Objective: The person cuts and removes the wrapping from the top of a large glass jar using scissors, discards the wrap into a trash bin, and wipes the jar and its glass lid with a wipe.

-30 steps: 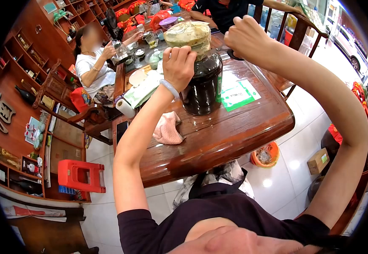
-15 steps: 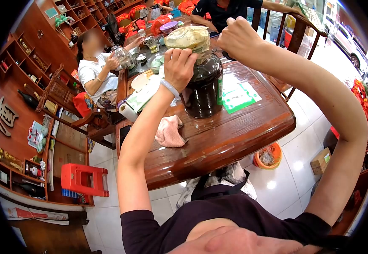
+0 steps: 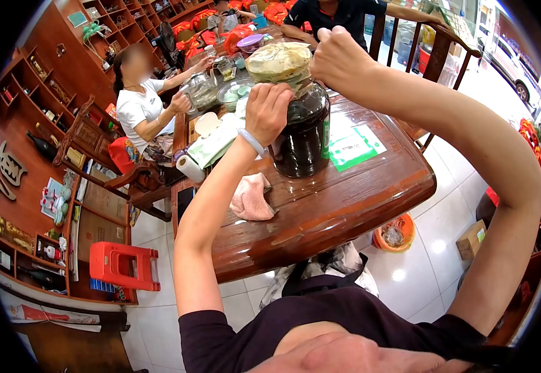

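Note:
A large dark glass jar (image 3: 301, 143) stands upright on the wooden table. Its top bulges under a yellowish, crinkled plastic cover (image 3: 280, 61), gathered at the neck. My left hand (image 3: 268, 112) is closed at the near left side of the neck, its fingertips against the lower edge of the cover. On the other side, my right hand (image 3: 339, 59) is closed in a pinch, raised close to the cover's right edge. What either hand pinches is hidden or too thin to make out. A pink cloth (image 3: 252, 198) lies crumpled to the left of the jar.
A green-and-white sheet (image 3: 354, 148) lies right of the jar. Paper rolls (image 3: 189, 168) and tea ware are at the left. A seated person (image 3: 146, 105) holds a glass pitcher (image 3: 202, 90); another sits at the far end. An orange bin (image 3: 395, 233) and red stool (image 3: 124, 266) stand on the floor.
My right hand has come slightly left and closer to the cover. My left hand has shifted slightly down and right. The seated person's glass pitcher has moved right, toward the tea ware.

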The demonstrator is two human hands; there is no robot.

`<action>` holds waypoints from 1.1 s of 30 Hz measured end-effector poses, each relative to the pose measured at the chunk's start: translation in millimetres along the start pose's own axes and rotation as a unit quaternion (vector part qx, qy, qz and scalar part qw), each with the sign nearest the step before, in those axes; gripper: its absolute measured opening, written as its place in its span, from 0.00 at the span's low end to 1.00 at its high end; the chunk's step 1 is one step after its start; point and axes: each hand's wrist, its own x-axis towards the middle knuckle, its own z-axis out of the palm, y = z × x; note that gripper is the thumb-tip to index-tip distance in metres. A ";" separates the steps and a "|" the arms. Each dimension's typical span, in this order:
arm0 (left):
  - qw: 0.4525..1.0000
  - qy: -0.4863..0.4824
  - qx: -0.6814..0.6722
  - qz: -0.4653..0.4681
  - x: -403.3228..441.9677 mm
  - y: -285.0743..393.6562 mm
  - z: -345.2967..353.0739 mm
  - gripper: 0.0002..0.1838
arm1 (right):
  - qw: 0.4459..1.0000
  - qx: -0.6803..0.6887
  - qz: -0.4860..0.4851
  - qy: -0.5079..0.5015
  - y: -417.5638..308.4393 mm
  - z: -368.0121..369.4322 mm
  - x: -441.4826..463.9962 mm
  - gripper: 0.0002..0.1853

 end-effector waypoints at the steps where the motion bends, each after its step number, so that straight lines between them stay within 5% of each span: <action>1: 1.000 0.005 -0.005 -0.006 0.5 0.6 0.1 0.08 | 1.000 -0.015 -0.012 0.004 -1.1 -0.9 1.8 0.06; 13: 0.987 -0.001 -0.078 -0.141 -17.5 5.5 -4.3 0.04 | 0.995 -0.040 -0.071 -0.050 -20.0 -17.1 15.9 0.05; 18: 0.989 -0.051 -0.044 -0.134 -16.4 4.6 -12.4 0.08 | 0.986 -0.058 -0.087 -0.132 -20.6 -29.4 24.2 0.05; 33: 0.990 -0.070 0.047 -0.112 -10.6 0.4 -3.5 0.05 | 0.991 -0.049 -0.080 -0.098 -25.4 -30.8 26.2 0.06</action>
